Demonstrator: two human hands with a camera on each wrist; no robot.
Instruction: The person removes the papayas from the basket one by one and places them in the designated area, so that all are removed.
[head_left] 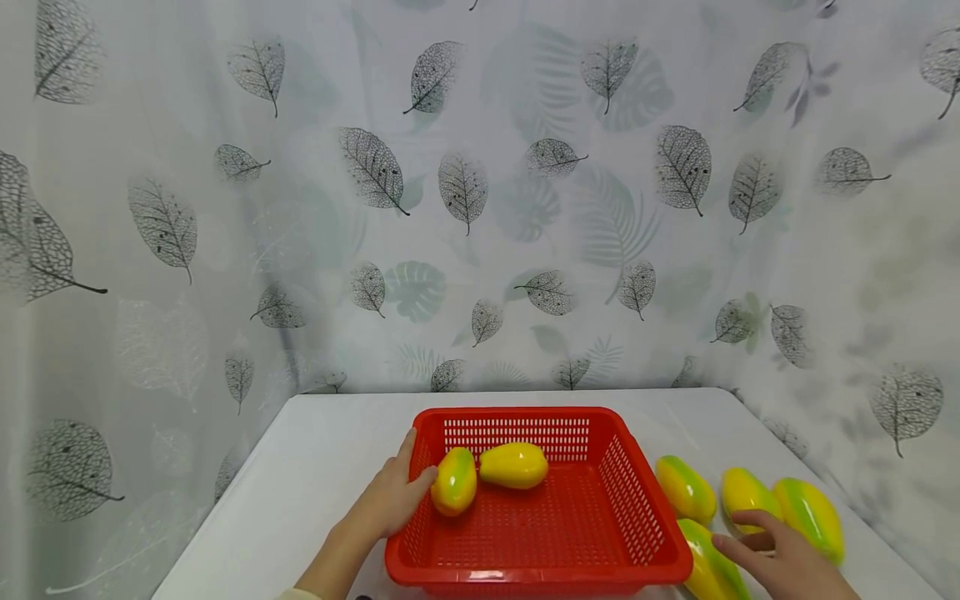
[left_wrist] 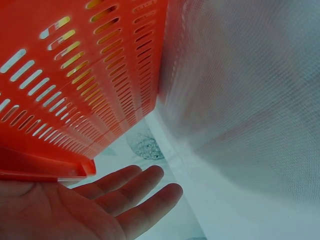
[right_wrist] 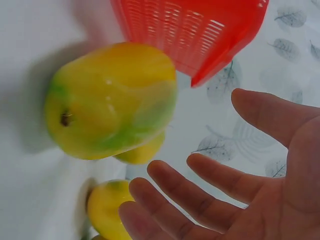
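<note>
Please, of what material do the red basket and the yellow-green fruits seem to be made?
Basket: most likely moulded plastic, smooth and slightly glossy; the thin walls with regular slots and the bright reflection on the front rim suggest it.

Fruits: smooth and glossy, with bright highlights; perhaps painted plastic or foam imitations, but from the look alone real fruit cannot be ruled out.

Indoors, booth-like, leaf-print curtains point(head_left: 495, 250), white table point(head_left: 322, 467)

Left hand point(head_left: 392, 497) with fingers point(left_wrist: 152, 210) extended, forearm point(head_left: 337, 550) angled forward, right hand point(head_left: 791, 557) with thumb point(right_wrist: 272, 112) spread from fingers point(right_wrist: 195, 197)
</note>
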